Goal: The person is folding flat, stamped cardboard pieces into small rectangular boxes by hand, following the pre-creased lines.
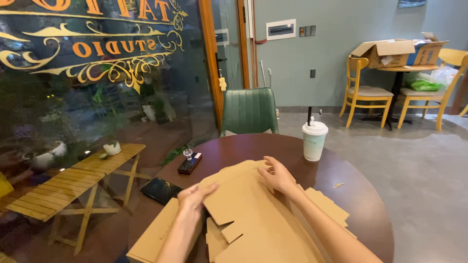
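The left hand (191,198) is placed on the left edge of a flat sheet of brown cardboard (253,209), with the fingers curled over that edge; the grip is closed on the cardboard. The right hand (278,176) is laid on the far edge of the same sheet, fingers bent and pressing down on a flap; whether the edge is clasped or only pressed cannot be told from this view. Both forearms are extended from the lower edge of the picture across the sheet.

The cardboard is a cut, unfolded box blank with notched flaps. It is spread over the near half of a round, dark brown worktop (356,195). Further cardboard pieces (326,204) are seen beneath it, projecting to the right, and a folded stack (156,238) is located at the near left edge of the worktop.

To the left of the left hand, a dark phone (160,189) is laid flat. Beyond it, a second dark device (189,163) is positioned with a small clear object (187,154) resting on it. A lidded white cup (314,140) with a dark straw is stood upright beyond the right hand, well apart from the cardboard.

A green chair (249,111) is set at the far side of the worktop.
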